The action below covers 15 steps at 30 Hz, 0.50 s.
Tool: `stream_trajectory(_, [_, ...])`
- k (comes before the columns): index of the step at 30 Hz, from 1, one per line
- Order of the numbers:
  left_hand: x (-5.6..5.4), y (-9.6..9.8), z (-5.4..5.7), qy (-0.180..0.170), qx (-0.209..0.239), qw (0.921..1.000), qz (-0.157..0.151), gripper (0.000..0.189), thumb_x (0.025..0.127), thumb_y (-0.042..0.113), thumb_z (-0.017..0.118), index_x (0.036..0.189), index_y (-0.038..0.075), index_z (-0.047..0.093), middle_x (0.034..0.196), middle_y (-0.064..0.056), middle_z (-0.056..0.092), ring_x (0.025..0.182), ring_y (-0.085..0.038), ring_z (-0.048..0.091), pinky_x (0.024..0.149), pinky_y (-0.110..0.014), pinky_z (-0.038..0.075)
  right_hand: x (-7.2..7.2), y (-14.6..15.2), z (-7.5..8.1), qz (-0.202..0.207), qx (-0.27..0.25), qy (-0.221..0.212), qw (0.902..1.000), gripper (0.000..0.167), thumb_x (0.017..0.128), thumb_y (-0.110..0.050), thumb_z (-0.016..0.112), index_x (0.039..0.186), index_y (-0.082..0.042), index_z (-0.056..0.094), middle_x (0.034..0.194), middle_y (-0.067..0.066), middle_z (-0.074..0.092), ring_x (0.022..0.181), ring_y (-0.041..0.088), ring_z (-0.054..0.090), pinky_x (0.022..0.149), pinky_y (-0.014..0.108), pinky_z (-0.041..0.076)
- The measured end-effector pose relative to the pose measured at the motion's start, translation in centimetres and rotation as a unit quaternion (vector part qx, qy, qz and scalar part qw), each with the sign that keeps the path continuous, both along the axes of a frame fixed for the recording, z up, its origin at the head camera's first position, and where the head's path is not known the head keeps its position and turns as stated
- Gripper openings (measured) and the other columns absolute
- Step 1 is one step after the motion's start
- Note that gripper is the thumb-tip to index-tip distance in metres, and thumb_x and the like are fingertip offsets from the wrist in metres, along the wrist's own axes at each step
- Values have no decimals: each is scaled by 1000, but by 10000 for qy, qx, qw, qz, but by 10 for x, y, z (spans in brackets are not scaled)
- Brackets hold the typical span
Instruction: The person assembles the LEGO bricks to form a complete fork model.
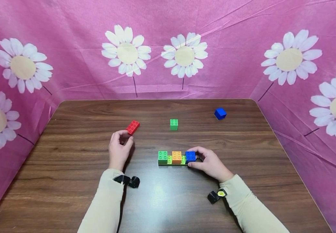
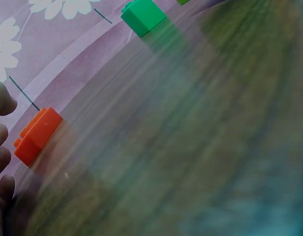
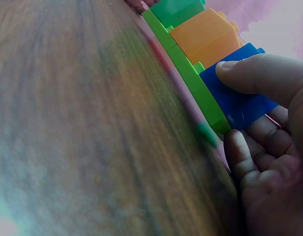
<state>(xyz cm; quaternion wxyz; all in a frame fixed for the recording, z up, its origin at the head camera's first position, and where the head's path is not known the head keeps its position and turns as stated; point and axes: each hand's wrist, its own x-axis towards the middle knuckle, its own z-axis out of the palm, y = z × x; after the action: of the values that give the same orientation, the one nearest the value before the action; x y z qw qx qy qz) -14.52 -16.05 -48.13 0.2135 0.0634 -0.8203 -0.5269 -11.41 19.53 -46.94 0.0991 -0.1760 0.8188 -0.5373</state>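
The fingers of the right hand are clamped on a blue block, with the thumb on its near face and the others curled round its right end. Under that block, beside the lower fingertips, runs a light green strip; leftward from these fingers it carries an orange block, then a green block at its far left end.

The left hand holds nothing, its fingers loosely bent and apart from the thumb. Just past their tips lies a red block; whether they touch it I cannot tell. Between the two hands' fingers but farther out stands a second green block. Well beyond the right fingers sits a second blue block. Around all these spreads the wood-grained counter, with pink flowered cloth behind.
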Motion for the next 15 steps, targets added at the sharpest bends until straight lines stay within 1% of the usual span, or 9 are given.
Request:
stream_trajectory(5, [-7,-4,-1,-203,-93,9997,140,34,86,8,74,118,2,62,115,-15,59,105,-28,57,86,-36,44,0,0,1,11,11,-13,10000,39,81,-13,84,117,-17,68,107,2,70,92,17,65,79,26,54])
stream_trajectory(11, [-13,-6,1,-419,-139,9989,144,42,85,10,75,124,4,60,119,-14,58,109,-29,57,89,-38,46,0,0,-1,-5,-12,18,10000,40,81,-12,85,117,-15,69,107,2,70,92,16,65,79,26,54])
stream_trajectory(15, [-18,-7,1,-522,-266,9982,147,45,85,12,76,127,4,59,120,-14,59,110,-29,57,93,-40,47,0,-1,-1,11,-71,11,10000,39,81,-11,85,117,-14,69,106,3,70,91,16,65,78,26,54])
